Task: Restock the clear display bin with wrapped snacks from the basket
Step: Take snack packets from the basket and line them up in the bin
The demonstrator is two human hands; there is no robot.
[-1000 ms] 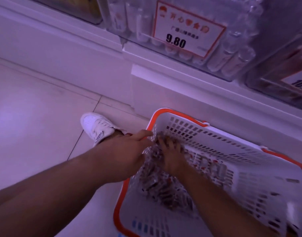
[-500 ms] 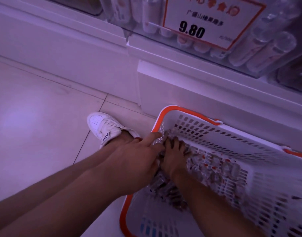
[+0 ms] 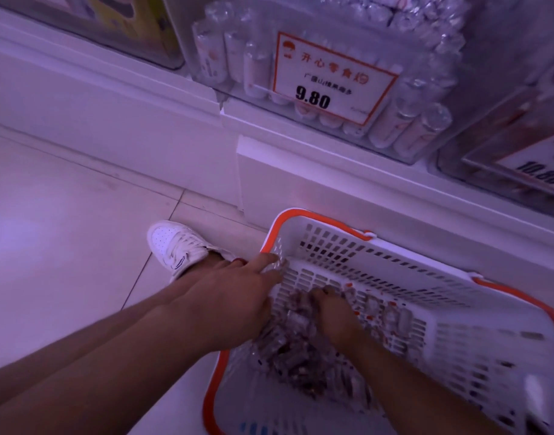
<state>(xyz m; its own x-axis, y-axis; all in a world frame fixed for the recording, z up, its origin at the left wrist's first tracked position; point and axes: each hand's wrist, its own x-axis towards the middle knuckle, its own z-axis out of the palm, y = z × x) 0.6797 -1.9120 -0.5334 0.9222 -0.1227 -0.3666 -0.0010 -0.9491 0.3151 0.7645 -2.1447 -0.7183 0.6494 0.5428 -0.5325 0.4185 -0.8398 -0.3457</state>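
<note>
Reaching down with both hands into the basket (image 3: 379, 237), standing on the floor (image 3: 65, 230) just against the white base under the shelf, likely so the lift to the bin (image 3: 332, 58) above stays short. Lying as a loose heap in the basket's near-left corner, the snacks (image 3: 288, 350): small wrapped sticks, long axes pointing every way, most roughly flat, a few leaning against the slotted wall. Resting over the basket's left rim, the left hand (image 3: 234, 302), forefinger stretched along the wall and the other fingers bent down into the heap; hidden under the palm, so cannot tell whether gripping anything. Digging into the heap, the right hand (image 3: 332, 315), fingers curled down among the wrappers, apparently gathering a handful, though the hold itself is hidden, so cannot tell. Working from two sides, probably to scoop the loose pieces together rather than picking them singly. Sitting on the shelf above, the bin, already showing wrapped rolls stacked behind its front wall, many standing roughly upright or leaning, long axes running top to bottom. Hanging on that front wall, a price tag (image 3: 329, 80) reading 9.80. Showing beside the basket's left corner, a white shoe (image 3: 175, 246). Judging the step as gathering, with the transfer not yet begun.
</note>
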